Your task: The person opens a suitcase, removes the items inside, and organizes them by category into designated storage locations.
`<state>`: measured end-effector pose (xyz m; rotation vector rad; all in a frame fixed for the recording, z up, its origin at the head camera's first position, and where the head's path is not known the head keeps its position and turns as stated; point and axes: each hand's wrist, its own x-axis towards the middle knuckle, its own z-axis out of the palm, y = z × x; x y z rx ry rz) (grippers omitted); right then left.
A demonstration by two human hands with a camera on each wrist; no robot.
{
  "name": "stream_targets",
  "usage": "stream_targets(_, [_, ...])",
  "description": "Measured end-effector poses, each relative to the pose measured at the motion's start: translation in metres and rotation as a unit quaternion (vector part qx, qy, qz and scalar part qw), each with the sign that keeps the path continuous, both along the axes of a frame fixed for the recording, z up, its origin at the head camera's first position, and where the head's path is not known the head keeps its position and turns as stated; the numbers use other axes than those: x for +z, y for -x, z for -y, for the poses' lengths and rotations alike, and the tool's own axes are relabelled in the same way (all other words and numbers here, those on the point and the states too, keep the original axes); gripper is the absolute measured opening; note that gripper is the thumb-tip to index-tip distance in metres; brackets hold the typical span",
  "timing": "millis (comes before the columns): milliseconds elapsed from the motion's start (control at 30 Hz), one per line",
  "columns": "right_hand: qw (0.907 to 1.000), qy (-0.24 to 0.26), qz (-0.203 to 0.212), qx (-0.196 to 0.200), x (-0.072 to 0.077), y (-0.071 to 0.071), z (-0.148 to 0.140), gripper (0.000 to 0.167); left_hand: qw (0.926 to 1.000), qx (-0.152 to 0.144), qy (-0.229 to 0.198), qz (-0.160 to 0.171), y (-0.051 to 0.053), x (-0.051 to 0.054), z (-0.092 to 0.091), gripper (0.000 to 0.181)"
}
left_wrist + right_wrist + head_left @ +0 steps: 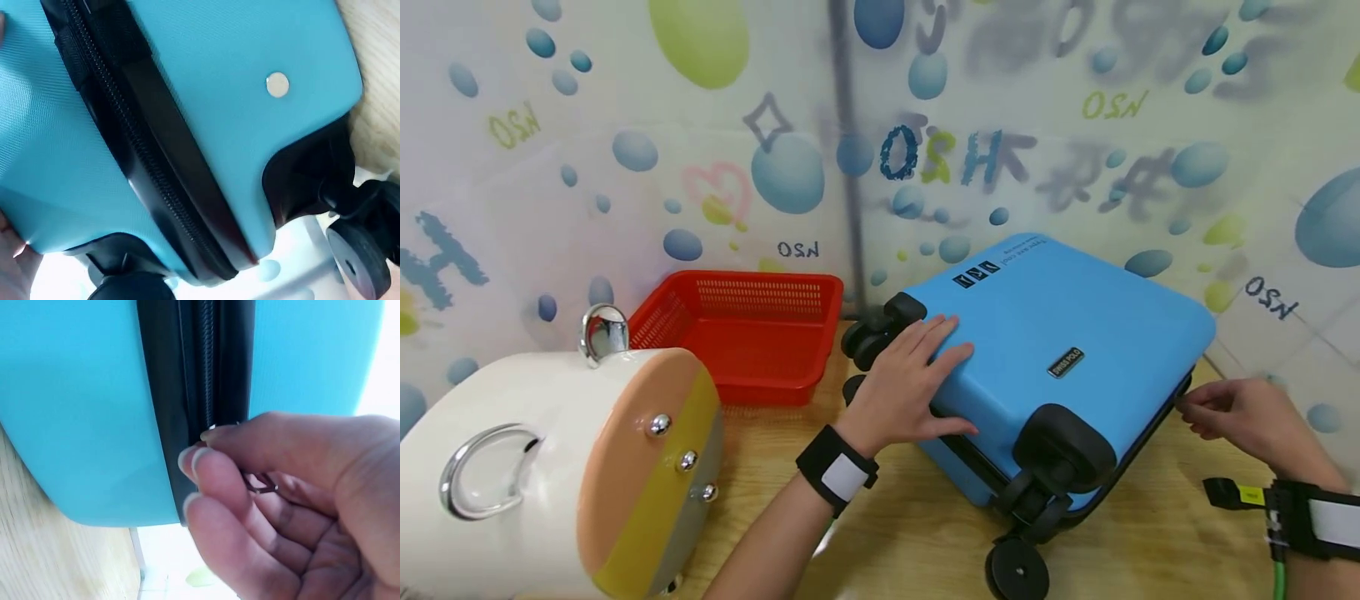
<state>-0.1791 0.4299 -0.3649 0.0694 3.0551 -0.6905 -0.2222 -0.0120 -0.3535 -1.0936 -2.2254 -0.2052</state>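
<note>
A blue suitcase [1075, 308] lies on its side on the wooden table, its black wheels toward the left and front. Spread over the wheel end and top shell is the left hand [904, 387], resting with fingers fairly straight. At the suitcase's right side, the right hand [1247, 417] pinches a zipper pull [265, 485] between thumb and fingers, plain in the right wrist view beside the black zipper [208, 369]. The left wrist view shows another stretch of zipper [134, 134] running between the two shells, with only parts of the left hand at the left edge.
A red plastic basket [760, 394] stands at the back left of the suitcase. At the left front is a white rounded container [512, 375] with chrome handles and a striped end. Behind everything hangs a patterned backdrop [1045, 108].
</note>
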Motion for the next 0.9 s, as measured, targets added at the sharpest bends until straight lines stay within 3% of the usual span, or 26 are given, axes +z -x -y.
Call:
stream_targets(167, [0.9993, 0.027, 0.016, 0.02, -0.003, 0.001, 0.006, 0.037, 0.9997, 0.005, -0.024, -0.006, 0.0, -0.008, -0.002, 0.094])
stream_targets(400, [0.9987, 0.041, 0.009, 0.029, -0.007, -0.001, 0.018, 0.034, 0.9961, 0.024, -0.068, -0.051, -0.016, -0.019, -0.018, 0.095])
stream_targets(567, [0.9979, 0.052, 0.007, 0.038, -0.007, 0.0, 0.024, 0.03, 0.9932, 0.033, -0.091, -0.065, -0.026, -0.024, -0.029, 0.098])
stream_targets(900, [0.9954, 0.062, 0.026, 0.069, -0.006, -0.001, 0.027, 0.016, 0.9815, 0.099, -0.106, -0.125, -0.039, -0.032, -0.049, 0.107])
